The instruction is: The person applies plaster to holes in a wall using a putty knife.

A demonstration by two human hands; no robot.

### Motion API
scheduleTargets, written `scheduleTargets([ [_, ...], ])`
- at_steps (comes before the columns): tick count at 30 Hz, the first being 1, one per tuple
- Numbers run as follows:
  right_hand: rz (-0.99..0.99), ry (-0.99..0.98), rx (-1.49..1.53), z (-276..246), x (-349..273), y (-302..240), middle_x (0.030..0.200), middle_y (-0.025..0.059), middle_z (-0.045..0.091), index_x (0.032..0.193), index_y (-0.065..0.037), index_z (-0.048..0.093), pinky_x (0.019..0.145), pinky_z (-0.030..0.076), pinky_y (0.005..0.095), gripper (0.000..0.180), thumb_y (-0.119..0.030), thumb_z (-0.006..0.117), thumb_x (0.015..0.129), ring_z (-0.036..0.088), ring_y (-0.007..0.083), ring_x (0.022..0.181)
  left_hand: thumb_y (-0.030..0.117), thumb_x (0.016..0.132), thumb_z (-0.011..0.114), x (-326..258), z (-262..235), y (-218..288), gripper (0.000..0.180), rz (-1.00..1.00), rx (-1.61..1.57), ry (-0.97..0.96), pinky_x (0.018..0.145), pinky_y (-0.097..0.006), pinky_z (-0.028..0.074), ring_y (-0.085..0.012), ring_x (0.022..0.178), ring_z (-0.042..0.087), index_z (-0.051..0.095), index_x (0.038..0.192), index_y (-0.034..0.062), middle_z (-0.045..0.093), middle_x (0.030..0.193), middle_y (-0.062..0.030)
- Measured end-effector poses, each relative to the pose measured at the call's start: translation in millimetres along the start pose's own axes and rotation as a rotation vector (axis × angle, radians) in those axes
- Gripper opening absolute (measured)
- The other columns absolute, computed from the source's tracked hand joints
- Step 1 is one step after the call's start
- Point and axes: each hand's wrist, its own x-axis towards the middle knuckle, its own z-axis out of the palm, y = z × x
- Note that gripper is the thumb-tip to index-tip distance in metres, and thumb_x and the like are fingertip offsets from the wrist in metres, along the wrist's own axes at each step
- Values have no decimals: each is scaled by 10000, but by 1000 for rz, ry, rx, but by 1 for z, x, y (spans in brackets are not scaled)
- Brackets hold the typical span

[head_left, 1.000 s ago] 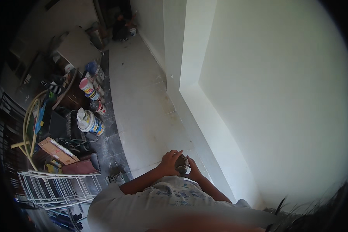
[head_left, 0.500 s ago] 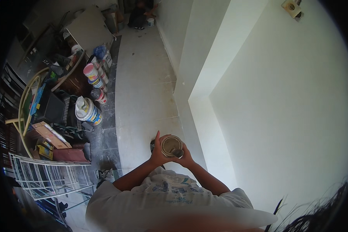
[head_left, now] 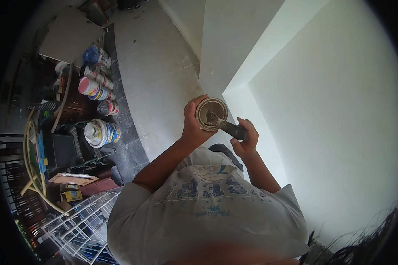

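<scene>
My left hand [head_left: 193,123] is closed around the side of a round, open can [head_left: 200,115] with brownish-grey paste smeared inside. A putty knife [head_left: 232,130] with a dark handle leans in the can, its blade down in the paste and its handle sticking out over the rim to the right. Around the end of that handle is my right hand [head_left: 248,142], thumb and fingers spread apart, not wrapped round it. Whether the palm touches the handle cannot be made out.
A pale wall [head_left: 336,115] with a recess and ledge stands close on my right. To the left are a large white bucket [head_left: 102,133], several paint pails [head_left: 89,86], a cardboard piece [head_left: 73,178] and a white wire rack [head_left: 82,225]. A tiled floor [head_left: 152,79] runs ahead.
My right hand has come off the can and moved to the putty knife's handle. The can, in my left hand, has shifted forward and slightly right. The view has turned.
</scene>
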Motion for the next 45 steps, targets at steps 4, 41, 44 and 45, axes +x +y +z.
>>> scheduleTargets([
  [4,-59,112,38,11,43,-5,957,174,688,1187,31,609,741,542,333,362,-112,714,871,689,237,829,88,703,931,33,10,-25,1304,90,-50,41,1180,-486,339,-351,1340,517,-75,1533,112,390,1496,-253],
  [41,240,-384,-417,-51,238,13,1165,92,676,1173,-92,653,829,564,409,254,-175,689,936,682,315,988,207,676,948,224,27,-131,809,232,-458,-408,1013,-432,479,-330,1226,599,536,1346,21,614,1307,-175],
  [44,383,-373,-363,-37,239,11,1145,96,680,1174,-82,654,837,563,412,247,-164,679,942,681,318,986,237,691,939,231,14,-148,807,252,-434,-451,1036,-434,446,-323,1239,587,532,1358,36,615,1328,-151],
  [45,394,-365,-365,-34,243,8,1145,96,680,1174,-82,654,837,563,412,247,-164,679,942,681,318,986,237,691,939,235,11,-153,807,254,-442,-462,1036,-434,446,-323,1239,587,532,1358,36,615,1328,-151],
])
